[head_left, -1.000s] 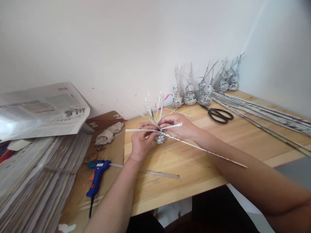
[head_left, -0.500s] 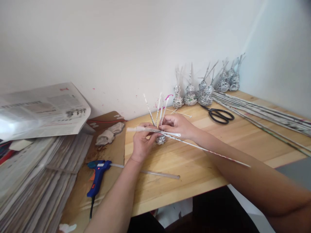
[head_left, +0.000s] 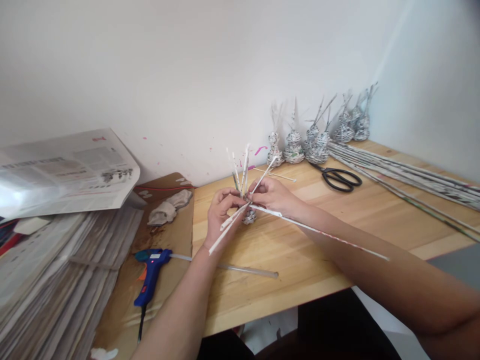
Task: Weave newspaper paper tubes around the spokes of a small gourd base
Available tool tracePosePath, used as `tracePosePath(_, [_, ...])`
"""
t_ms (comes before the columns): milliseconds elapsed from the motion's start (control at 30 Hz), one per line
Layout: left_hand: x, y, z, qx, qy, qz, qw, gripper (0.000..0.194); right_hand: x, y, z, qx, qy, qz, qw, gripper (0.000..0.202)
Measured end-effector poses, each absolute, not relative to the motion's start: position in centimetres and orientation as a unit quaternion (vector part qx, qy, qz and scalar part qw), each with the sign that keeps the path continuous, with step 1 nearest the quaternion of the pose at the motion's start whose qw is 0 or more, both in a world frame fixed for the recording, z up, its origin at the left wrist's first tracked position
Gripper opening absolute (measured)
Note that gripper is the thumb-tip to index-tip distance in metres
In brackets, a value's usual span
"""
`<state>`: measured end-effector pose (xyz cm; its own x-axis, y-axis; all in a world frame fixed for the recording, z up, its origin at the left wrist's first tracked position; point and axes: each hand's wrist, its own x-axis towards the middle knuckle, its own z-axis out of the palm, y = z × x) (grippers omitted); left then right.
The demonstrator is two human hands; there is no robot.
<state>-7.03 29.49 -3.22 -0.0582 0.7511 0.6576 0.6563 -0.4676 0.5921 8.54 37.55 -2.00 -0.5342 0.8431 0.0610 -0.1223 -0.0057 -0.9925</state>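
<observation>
A small woven newspaper piece point(head_left: 249, 217) stands on the table in front of me, with several rolled paper sticks point(head_left: 245, 164) fanning up and outward from its top. My left hand point(head_left: 225, 210) closes around the left side of the sticks, thumb and fingers pinching near their base. My right hand point(head_left: 270, 196) pinches the sticks from the right, close to the same spot. One long paper stick point(head_left: 333, 238) runs from the piece under my right wrist toward the lower right. Fingers hide much of the weave between the hands.
Several finished-looking woven gourd shapes point(head_left: 294, 149) line the wall. Black scissors point(head_left: 341, 179) and a bundle of long paper sticks point(head_left: 405, 175) lie at right. A blue glue gun point(head_left: 152, 275), glue stick point(head_left: 247, 271), crumpled cloth point(head_left: 170, 207) and stacked newspapers point(head_left: 82, 270) are left.
Two stick ends by my left hand have swung down toward its wrist. One upright stick now leans right over my right hand. Both hands stay at the piece.
</observation>
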Motion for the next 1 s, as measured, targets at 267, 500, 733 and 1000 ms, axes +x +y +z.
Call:
tracePosePath(267, [-7.3, 30.0, -3.8, 0.628, 0.531, 0.559, 0.105, 0.005, 7.8, 36.4, -3.1, -0.299, -0.679, 0.466, 0.483, 0.011])
tracePosePath(500, [-7.3, 30.3, -3.5, 0.58, 0.514, 0.563, 0.286, 0.016, 8.1, 35.7, -2.7, -0.286, -0.733, 0.38, 0.487, 0.012])
tracePosePath(733, [-6.9, 30.2, -3.9, 0.582, 0.491, 0.588, 0.274, 0.025, 8.0, 36.7, -3.2, -0.308, -0.707, 0.42, 0.48, 0.029])
tracePosePath(1000, [-6.7, 30.2, -3.7, 0.592, 0.512, 0.585, 0.212, 0.026, 8.2, 36.4, -3.1, -0.318, -0.734, 0.331, 0.5, 0.03])
